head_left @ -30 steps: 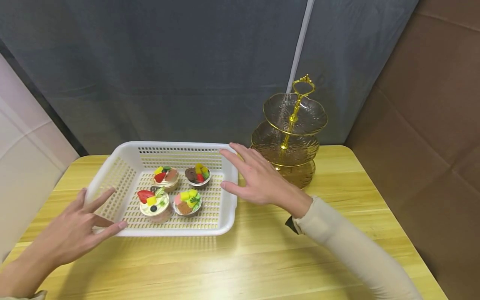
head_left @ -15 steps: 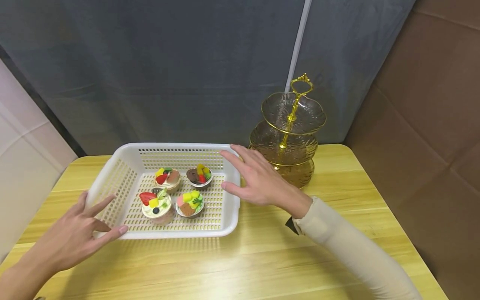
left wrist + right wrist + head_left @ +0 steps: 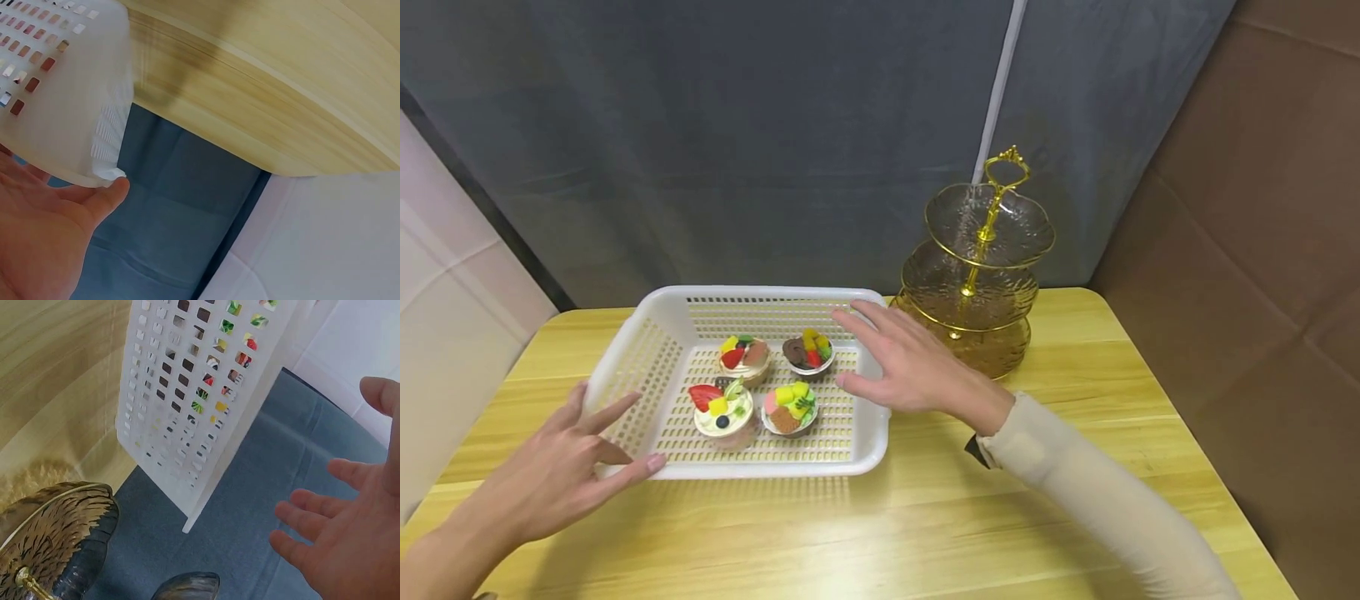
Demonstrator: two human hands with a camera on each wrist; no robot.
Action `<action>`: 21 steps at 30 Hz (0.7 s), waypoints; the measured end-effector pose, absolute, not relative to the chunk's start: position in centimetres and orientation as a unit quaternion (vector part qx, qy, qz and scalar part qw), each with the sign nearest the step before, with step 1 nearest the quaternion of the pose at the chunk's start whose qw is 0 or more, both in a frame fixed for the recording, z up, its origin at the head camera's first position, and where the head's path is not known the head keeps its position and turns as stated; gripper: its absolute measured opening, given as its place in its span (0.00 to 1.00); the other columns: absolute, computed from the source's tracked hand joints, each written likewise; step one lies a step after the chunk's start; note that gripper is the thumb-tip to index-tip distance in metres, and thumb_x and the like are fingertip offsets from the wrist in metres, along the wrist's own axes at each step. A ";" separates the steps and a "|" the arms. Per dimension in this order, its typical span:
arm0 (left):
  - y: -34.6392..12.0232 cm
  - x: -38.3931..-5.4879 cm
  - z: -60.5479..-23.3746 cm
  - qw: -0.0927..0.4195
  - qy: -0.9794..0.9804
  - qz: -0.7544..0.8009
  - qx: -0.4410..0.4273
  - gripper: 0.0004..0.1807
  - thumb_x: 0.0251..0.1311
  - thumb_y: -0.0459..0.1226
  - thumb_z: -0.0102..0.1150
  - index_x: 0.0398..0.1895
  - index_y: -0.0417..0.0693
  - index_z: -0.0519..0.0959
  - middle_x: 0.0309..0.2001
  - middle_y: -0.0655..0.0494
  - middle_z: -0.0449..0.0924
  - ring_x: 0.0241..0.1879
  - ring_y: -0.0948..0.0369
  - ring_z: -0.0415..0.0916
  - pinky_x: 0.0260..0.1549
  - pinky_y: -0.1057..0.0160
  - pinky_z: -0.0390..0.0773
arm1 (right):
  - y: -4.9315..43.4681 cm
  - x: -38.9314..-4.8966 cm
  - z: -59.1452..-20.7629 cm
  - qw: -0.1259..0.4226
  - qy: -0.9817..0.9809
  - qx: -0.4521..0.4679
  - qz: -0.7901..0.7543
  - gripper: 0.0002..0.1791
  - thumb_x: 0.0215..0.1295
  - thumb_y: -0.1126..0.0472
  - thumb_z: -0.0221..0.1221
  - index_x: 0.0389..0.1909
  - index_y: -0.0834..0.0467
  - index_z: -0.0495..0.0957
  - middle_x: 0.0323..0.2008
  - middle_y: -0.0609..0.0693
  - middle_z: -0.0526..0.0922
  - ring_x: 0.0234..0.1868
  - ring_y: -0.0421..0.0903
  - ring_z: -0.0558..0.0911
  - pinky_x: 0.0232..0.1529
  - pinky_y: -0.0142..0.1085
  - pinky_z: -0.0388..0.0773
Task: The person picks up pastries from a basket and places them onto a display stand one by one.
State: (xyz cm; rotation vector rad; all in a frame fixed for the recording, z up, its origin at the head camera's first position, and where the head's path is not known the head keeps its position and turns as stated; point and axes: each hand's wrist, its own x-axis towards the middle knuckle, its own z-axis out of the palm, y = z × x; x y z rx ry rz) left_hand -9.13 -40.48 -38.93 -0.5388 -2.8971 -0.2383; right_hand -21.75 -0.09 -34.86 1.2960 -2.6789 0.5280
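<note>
A white perforated plastic basket [image 3: 870,433] stands on the wooden table, holding several fruit-topped cupcakes. One cupcake [image 3: 724,414] carries strawberry and a blueberry; another has chocolate cream [image 3: 795,352]. At the basket's near left corner, my left hand [image 3: 561,471] lies against the rim with its fingers spread and its thumb along the front edge. The left wrist view shows that thumb tip on the rim's corner. My right hand [image 3: 906,362] hovers at the right rim, fingers extended; the right wrist view shows a gap between this hand [image 3: 356,519] and the basket wall [image 3: 169,394].
Behind and right of the right hand stands a three-tier, gold-edged glass stand [image 3: 968,290] with a crown-shaped handle. Grey curtain [image 3: 737,150] hangs behind the table [image 3: 1000,517]; a brown panel [image 3: 1240,250] borders the right and a white one [image 3: 460,275] the left.
The basket has shifted slightly right with its cupcakes, and my left hand has moved along with it. My right hand has drawn a little left, over the right rim.
</note>
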 end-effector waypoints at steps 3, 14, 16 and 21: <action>-40.5 -9.1 -38.7 0.098 -0.972 -0.080 -0.196 0.21 0.56 0.54 0.67 0.19 0.47 0.87 0.62 0.29 0.72 0.63 0.16 0.49 0.71 0.42 0.34 | -0.4 -21.7 -34.9 0.041 -0.881 0.437 0.178 0.41 0.68 0.38 0.55 0.76 0.49 0.56 0.75 0.57 0.58 0.74 0.55 0.61 0.69 0.52 0.57; -41.4 -8.9 -37.7 0.060 -0.981 -0.085 -0.162 0.19 0.55 0.55 0.68 0.23 0.51 0.89 0.65 0.37 0.72 0.71 0.25 0.42 0.45 0.25 0.64 | -2.5 -21.9 -35.5 -0.032 -0.855 0.482 0.190 0.44 0.64 0.39 0.62 0.76 0.50 0.57 0.74 0.50 0.62 0.72 0.49 0.64 0.68 0.45 0.62; -41.7 -8.9 -37.7 0.057 -0.982 -0.082 -0.162 0.19 0.56 0.56 0.68 0.22 0.51 0.89 0.65 0.36 0.72 0.72 0.26 0.42 0.44 0.25 0.65 | -2.7 -21.9 -35.5 -0.058 -0.849 0.486 0.200 0.45 0.63 0.39 0.63 0.76 0.51 0.57 0.74 0.50 0.62 0.74 0.48 0.62 0.68 0.45 0.61; -42.3 -9.1 -37.7 0.062 -0.981 -0.076 -0.167 0.19 0.54 0.56 0.69 0.21 0.52 0.88 0.65 0.36 0.72 0.73 0.30 0.44 0.47 0.28 0.65 | -3.3 -22.1 -35.4 -0.110 -0.837 0.492 0.212 0.46 0.62 0.40 0.65 0.76 0.51 0.56 0.75 0.47 0.60 0.76 0.45 0.57 0.70 0.42 0.58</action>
